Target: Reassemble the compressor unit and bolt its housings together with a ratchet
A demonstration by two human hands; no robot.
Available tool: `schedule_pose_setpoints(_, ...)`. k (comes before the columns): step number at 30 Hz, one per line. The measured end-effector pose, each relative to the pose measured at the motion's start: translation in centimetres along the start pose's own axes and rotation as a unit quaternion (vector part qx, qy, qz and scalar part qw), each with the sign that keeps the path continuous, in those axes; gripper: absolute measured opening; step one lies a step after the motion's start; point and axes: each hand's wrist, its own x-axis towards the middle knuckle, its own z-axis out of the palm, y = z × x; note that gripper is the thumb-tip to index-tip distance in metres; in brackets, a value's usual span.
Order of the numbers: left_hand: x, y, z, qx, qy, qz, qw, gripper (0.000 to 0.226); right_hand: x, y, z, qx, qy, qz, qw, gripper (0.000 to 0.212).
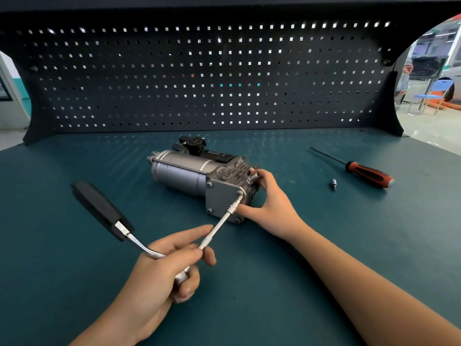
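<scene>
The grey compressor unit (pixel 189 171) lies on its side in the middle of the green bench, its square end plate (pixel 220 197) facing me. A ratchet with a black handle (pixel 99 208) and a long silver extension (pixel 219 226) reaches to a bolt at the plate's right corner. My left hand (pixel 164 265) grips the ratchet head and pinches the extension near its base. My right hand (pixel 268 203) holds the compressor's finned end, thumb under the plate's edge, fingers curled over the top.
A red and black screwdriver (pixel 359 168) lies at the right on the green bench top (pixel 74 270). A small bit (pixel 333 184) lies just left of it. A dark pegboard (pixel 212 71) stands behind the bench.
</scene>
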Motion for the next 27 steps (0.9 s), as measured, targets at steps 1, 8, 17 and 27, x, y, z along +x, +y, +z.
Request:
schedule_pose_setpoints(1, -0.1, 0.0, 0.0, 0.002, 0.002, 0.0, 1.0, 0.036, 0.0, 0.0, 0.0, 0.001, 0.001, 0.0, 1.0, 0.081)
schedule_pose_setpoints(8, -0.1, 0.0, 0.2, 0.001, 0.014, 0.006, 1.0, 0.035, 0.0, 0.0, 0.0, 0.0, -0.004, 0.008, 1.0, 0.084)
schedule_pose_setpoints(17, 0.1, 0.3, 0.4, -0.042, 0.028, -0.021, 0.999, 0.034, -0.1, -0.2, 0.0, 0.004, -0.001, 0.012, 1.0, 0.087)
schedule_pose_setpoints(27, 0.0, 2.6, 1.1, -0.287, -0.036, -0.135, 0.948, 0.033, -0.1, -0.4, 0.0, 0.009, -0.01, 0.023, 1.0, 0.088)
